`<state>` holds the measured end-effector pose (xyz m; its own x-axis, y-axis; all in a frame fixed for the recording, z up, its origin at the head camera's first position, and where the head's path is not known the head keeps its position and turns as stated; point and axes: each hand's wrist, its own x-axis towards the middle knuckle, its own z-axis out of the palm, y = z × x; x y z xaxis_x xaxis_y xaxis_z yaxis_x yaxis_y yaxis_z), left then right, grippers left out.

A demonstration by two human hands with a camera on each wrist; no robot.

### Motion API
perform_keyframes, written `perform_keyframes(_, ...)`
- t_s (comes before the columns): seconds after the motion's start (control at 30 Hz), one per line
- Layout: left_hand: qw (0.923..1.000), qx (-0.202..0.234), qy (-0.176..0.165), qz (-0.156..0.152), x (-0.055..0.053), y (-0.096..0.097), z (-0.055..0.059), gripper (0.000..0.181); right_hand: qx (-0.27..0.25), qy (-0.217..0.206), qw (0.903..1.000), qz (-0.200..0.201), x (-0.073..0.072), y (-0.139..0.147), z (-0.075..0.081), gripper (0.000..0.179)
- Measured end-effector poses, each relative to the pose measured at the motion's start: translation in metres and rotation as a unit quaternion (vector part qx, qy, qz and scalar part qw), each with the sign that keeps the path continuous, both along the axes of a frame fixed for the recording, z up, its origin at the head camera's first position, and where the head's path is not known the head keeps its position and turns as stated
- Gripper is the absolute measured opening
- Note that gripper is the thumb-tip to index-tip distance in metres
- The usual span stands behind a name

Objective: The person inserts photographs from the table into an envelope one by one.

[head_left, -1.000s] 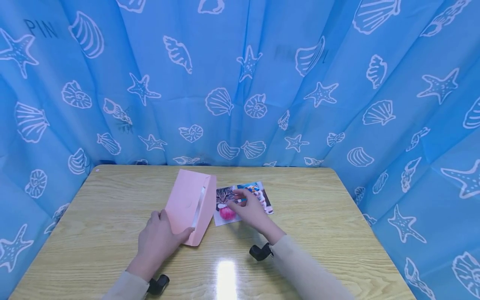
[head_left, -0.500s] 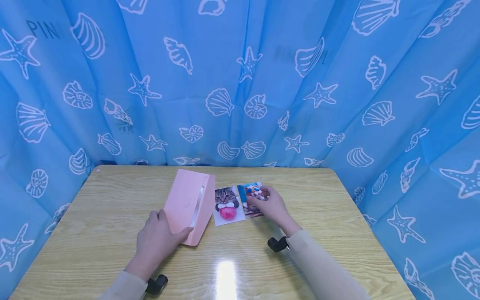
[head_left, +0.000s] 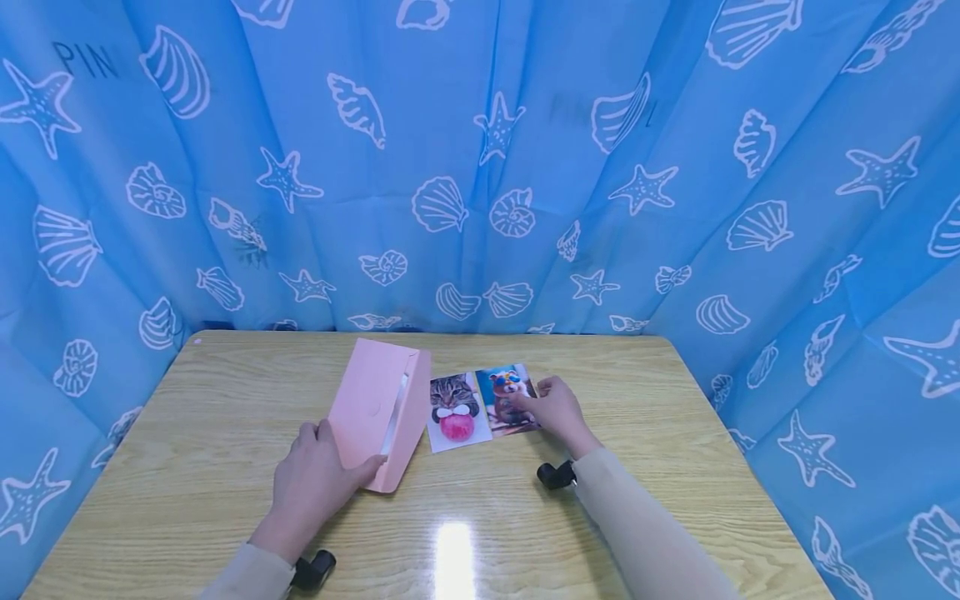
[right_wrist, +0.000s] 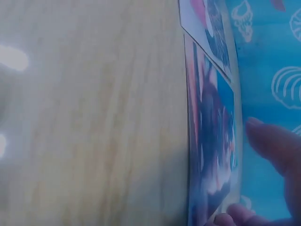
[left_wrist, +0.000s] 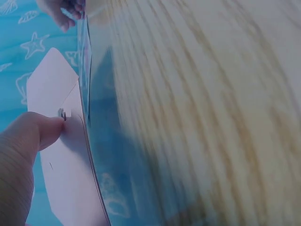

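Observation:
My left hand [head_left: 318, 479] grips the lower left part of a pink envelope [head_left: 367, 400], with the thumb on the edge of its half-raised flap. In the left wrist view the left thumb [left_wrist: 33, 136] presses the envelope [left_wrist: 51, 89] beside a small metallic fastener. Right of the envelope lie two picture cards: a cat card [head_left: 456, 412] with a pink ball and a hamster card [head_left: 506, 400] with sunglasses. My right hand [head_left: 558, 415] is at the hamster card's right edge. In the right wrist view its thumb [right_wrist: 273, 143] stands apart from the hamster card [right_wrist: 211, 136].
Everything lies on a wood-grain table [head_left: 225, 400]. A blue curtain [head_left: 450, 167] with white shells and starfish hangs behind and beside it. Light glares on the table's front. A black wrist camera [head_left: 555, 475] sits beneath the right wrist, another [head_left: 315, 569] beneath the left.
My right hand has moved right, from over the cat card to the hamster card's right edge, uncovering both pictures. The left hand and the envelope have hardly moved.

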<state>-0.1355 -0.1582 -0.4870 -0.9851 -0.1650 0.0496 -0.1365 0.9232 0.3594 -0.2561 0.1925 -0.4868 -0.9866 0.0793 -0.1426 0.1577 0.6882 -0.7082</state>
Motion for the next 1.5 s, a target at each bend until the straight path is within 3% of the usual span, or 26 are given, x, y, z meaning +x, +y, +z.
perform_keyframes(0.1,1.0000,0.003,-0.002,0.000,-0.001,0.000,-0.001,0.106,0.040,-0.018,0.9990,0.009,-0.006,-0.001,0.000,0.047)
perform_keyframes(0.3,0.9997,0.013,-0.019,0.002,-0.001,-0.001,-0.004,0.105,0.102,-0.039,0.9934,0.034,-0.018,-0.002,0.000,0.054)
perform_keyframes(0.5,0.9997,0.005,-0.023,0.002,-0.001,0.001,-0.004,0.107,0.107,-0.057,0.9924,0.020,-0.018,-0.001,0.000,0.052)
perform_keyframes(0.8,0.9999,-0.007,-0.007,0.004,-0.002,-0.001,-0.009,0.102,0.087,-0.043,0.9951,0.018,-0.017,0.001,-0.004,0.061)
perform_keyframes(1.0,1.0000,-0.005,-0.008,0.002,-0.003,0.001,-0.009,0.101,0.072,-0.044,0.9964,0.007,-0.018,0.009,-0.007,0.057)
perform_keyframes(1.2,1.0000,0.002,-0.008,0.003,-0.002,0.002,-0.007,0.100,0.027,-0.077,0.9965,-0.016,-0.020,0.015,-0.005,0.044)
perform_keyframes(1.33,0.9997,0.006,-0.020,0.008,-0.001,0.001,-0.005,0.101,-0.012,-0.071,0.9973,-0.014,-0.017,0.018,-0.002,0.025)
perform_keyframes(1.5,0.9992,0.021,-0.032,0.008,-0.002,0.000,-0.003,0.105,-0.076,-0.059,0.9953,-0.013,-0.012,0.024,-0.004,0.019)
